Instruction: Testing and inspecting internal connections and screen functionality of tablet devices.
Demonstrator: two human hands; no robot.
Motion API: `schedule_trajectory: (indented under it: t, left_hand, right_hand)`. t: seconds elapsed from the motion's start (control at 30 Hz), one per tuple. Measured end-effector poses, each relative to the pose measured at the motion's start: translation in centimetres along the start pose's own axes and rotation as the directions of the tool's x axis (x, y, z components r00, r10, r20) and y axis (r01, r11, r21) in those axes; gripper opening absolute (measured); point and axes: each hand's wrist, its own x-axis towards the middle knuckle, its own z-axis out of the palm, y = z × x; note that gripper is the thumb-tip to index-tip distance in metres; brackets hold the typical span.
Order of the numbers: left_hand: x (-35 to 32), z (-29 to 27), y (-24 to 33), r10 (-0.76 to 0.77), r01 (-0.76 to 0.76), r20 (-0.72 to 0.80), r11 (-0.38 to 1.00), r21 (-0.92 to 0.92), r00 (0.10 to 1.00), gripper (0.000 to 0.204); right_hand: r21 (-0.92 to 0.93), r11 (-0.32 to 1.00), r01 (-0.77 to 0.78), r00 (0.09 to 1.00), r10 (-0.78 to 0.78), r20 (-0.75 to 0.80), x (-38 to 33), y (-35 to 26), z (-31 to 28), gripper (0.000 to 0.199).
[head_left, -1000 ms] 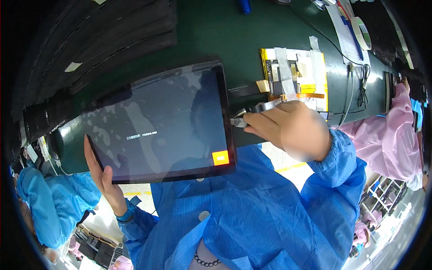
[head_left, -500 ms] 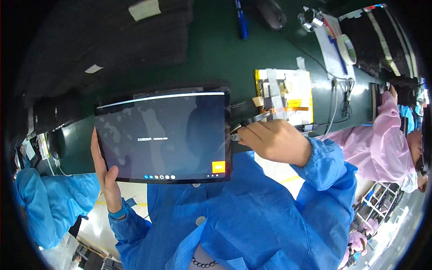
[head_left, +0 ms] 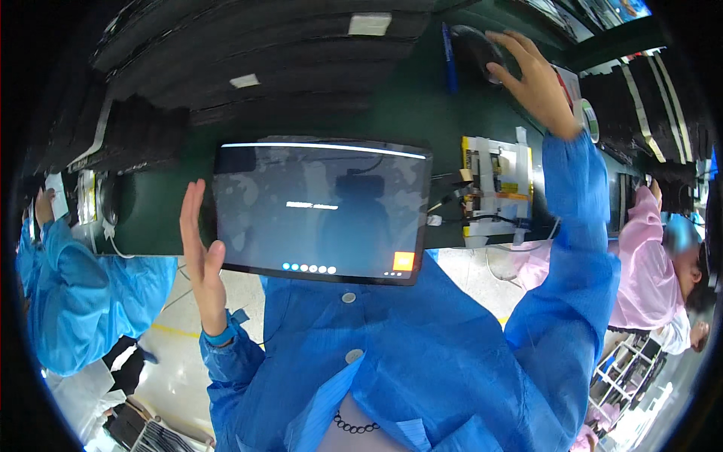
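A dark tablet point(head_left: 320, 233) lies screen-up at the front edge of the green bench, its lit display showing a row of round icons and an orange button. Beside its left edge my left hand point(head_left: 203, 260) is open, fingers stretched and thumb apart, seemingly not gripping it. Farther off at the right, my right hand point(head_left: 536, 79) reaches to a dark computer mouse point(head_left: 473, 51). Its fingers are spread, with thumb and fingertips at the mouse's right side; whether they touch is unclear. A white plug point(head_left: 434, 220) on a cable is close to the tablet's right edge.
Right of the tablet sits a taped yellow-edged battery pack with wiring point(head_left: 497, 188). A blue pen point(head_left: 449, 60) lies left of the mouse. Black sheeting point(head_left: 301, 68) covers the back left. People in blue point(head_left: 98, 301) and pink point(head_left: 644, 264) are at either side.
My right hand has left the cable at the tablet's right side and moved up to the mouse. My left hand has let go of the tablet's edge. The view has shifted.
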Motion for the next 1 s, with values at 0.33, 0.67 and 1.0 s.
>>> schedule_trajectory:
  t: [0.33, 0.67, 1.0]
  left_hand:
    - [-1.1, -1.8, -0.5, -0.036, 0.038, -0.073, 0.999, 0.037, 0.997, 0.072]
    - [0.6, -2.0, 1.1, 0.094, -0.081, -0.111, 0.991, 0.109, 0.989, 0.068]
    - [2.7, 7.2, 9.7, 0.264, -0.438, 0.408, 0.792, 0.425, 0.874, 0.085]
  right_hand:
    - [0.152, 0.950, -0.272, 0.952, 0.243, 0.187, 0.7, 3.7, 3.7, 0.055]
    - [0.342, 0.916, -0.209, 0.963, 0.131, 0.236, 0.1, 3.6, 3.6, 0.056]
    - [0.243, 0.954, -0.178, 0.973, 0.134, 0.190, -4.2, -8.3, -7.2, 0.021]
